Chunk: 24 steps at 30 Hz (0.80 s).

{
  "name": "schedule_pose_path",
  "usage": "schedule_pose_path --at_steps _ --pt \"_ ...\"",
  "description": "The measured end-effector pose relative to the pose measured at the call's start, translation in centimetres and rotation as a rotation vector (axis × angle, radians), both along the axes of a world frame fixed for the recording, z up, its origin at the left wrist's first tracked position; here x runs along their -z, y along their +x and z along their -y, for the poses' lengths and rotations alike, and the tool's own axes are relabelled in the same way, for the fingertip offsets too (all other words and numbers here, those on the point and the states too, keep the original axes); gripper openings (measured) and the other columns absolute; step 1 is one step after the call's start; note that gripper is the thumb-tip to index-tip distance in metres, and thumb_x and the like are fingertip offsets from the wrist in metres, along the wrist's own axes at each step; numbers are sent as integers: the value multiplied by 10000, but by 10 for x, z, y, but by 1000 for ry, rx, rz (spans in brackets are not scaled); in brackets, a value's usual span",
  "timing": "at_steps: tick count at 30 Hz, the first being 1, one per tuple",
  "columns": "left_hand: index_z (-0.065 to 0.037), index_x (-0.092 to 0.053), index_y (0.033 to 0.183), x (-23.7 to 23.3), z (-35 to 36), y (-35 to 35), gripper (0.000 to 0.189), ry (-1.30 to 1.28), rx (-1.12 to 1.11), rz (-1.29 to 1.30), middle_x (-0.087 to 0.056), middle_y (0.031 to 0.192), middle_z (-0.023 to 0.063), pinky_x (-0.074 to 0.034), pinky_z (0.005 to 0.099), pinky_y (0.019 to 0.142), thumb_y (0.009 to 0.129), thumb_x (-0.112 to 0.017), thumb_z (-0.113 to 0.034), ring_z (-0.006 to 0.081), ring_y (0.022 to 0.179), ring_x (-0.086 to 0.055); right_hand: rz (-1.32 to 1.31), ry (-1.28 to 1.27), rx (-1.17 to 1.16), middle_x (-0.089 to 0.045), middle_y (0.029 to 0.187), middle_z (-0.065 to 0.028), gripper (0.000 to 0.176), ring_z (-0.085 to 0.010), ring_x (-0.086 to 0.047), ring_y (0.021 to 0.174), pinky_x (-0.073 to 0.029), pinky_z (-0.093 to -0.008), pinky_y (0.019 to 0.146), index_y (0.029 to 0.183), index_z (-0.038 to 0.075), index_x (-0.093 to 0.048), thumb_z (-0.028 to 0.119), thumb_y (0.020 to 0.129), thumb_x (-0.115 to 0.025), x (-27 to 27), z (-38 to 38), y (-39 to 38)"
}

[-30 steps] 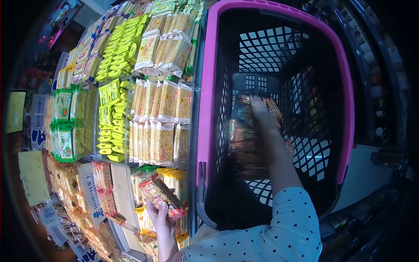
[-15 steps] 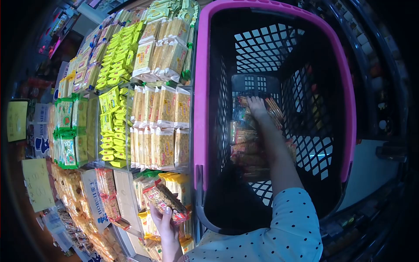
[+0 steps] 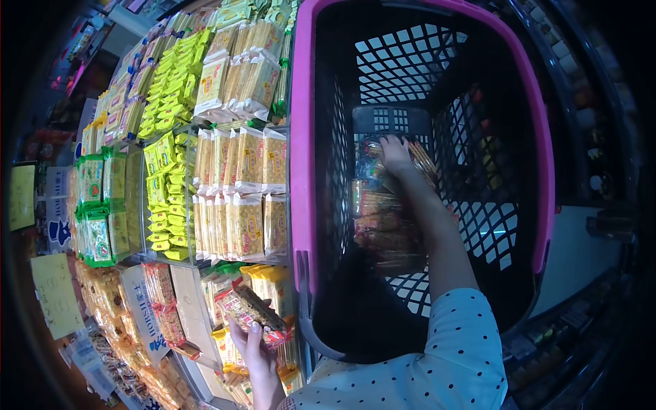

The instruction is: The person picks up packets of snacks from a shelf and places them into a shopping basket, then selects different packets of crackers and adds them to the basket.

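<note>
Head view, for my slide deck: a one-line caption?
Right hand rests on packets inside a pink-rimmed basket; left hand holds a biscuit packet beside stocked shelves.

basket (image 3: 304, 171) open above; snack packs (image 3: 379, 225) crowd its floor.

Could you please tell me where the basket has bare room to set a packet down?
The basket floor is bare right of the right hand and forearm, up to the right wall, and at the near end by the sleeve. The left side is crowded with stacked packets.
</note>
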<state>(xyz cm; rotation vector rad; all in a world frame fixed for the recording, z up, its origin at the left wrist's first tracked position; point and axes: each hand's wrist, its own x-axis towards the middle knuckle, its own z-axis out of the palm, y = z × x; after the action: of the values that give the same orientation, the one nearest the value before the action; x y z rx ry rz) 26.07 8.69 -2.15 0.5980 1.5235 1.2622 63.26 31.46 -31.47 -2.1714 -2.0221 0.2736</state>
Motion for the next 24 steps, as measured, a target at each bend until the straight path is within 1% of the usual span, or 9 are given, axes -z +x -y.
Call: schedule_pose_path --at_steps 2,6,10,12,14,15,20,22,24 --pt "-5 -233 1336 -4 1 -1 655 16 -4 -18 -482 1181 228 -414 383 911 796 -573 -154 296 1076 -506 -7 49 25 -527 1065 -114 289 -270 -480 1075 -324 -424 946 1032 59 -526 172 769 -566 -28 -11 0" --pt "1 -242 1328 -20 2 2 694 173 46 -40 -474 1187 217 -401 381 916 770 -606 -191 288 1096 -483 -718 820 327 -535 909 -94 180 -168 -531 816 -420 -293 750 943 22 -510 32 770 -559 -140 -36 -20" --pt "7 -282 1290 -36 -4 21 687 396 69 -363 -477 1173 195 -443 350 843 800 -589 -365 239 1027 -503 -1282 771 -288 -517 870 -63 149 -126 -512 763 -422 -261 700 909 33 -509 -19 770 -522 -303 22 -90" --pt "27 -305 1252 -49 -12 36 726 487 69 -421 -474 1156 175 -456 316 788 796 -581 -465 211 960 -515 -1134 841 -868 -562 904 -103 274 -229 -560 788 -442 -345 681 962 34 -578 226 773 -624 -332 64 -128" --pt "21 -330 1211 -69 -13 44 742 559 228 -540 -462 1134 150 -452 299 773 771 -599 -513 196 941 -516 -865 591 -1229 -552 969 -112 692 -238 -567 811 -443 -354 682 1183 19 -470 533 739 -598 -346 106 -153" --pt "2 -349 1173 -76 -10 48 756 514 174 -746 -448 1118 135 -445 303 780 744 -599 -567 190 939 -515 -843 479 -1298 -543 925 -103 721 -264 -566 800 -434 -396 658 1224 42 -426 470 692 -657 -349 119 -159" --pt "-42 -350 1187 -44 -12 24 732 888 296 -787 -407 1199 139 -425 341 867 724 -646 -526 227 1004 -488 -1064 517 -1230 -531 941 -98 750 -248 -568 801 -454 -363 629 1239 34 -377 245 616 -738 -343 134 -169" --pt "-54 -346 1202 -40 -12 22 737 970 315 -800 -395 1219 141 -415 359 896 720 -654 -518 240 1037 -469 -1041 736 -1317 -540 1017 -153 545 -264 -570 898 -469 -363 688 1184 -18 -437 226 741 -641 -342 120 -161" --pt "-58 -321 1244 -48 -7 34 786 423 -112 -464 -372 1257 150 -355 393 971 706 -661 -519 259 1107 -414 -1022 1053 -1163 -562 984 -141 281 -288 -582 841 -472 -374 705 1003 7 -505 169 782 -572 -341 91 -145"
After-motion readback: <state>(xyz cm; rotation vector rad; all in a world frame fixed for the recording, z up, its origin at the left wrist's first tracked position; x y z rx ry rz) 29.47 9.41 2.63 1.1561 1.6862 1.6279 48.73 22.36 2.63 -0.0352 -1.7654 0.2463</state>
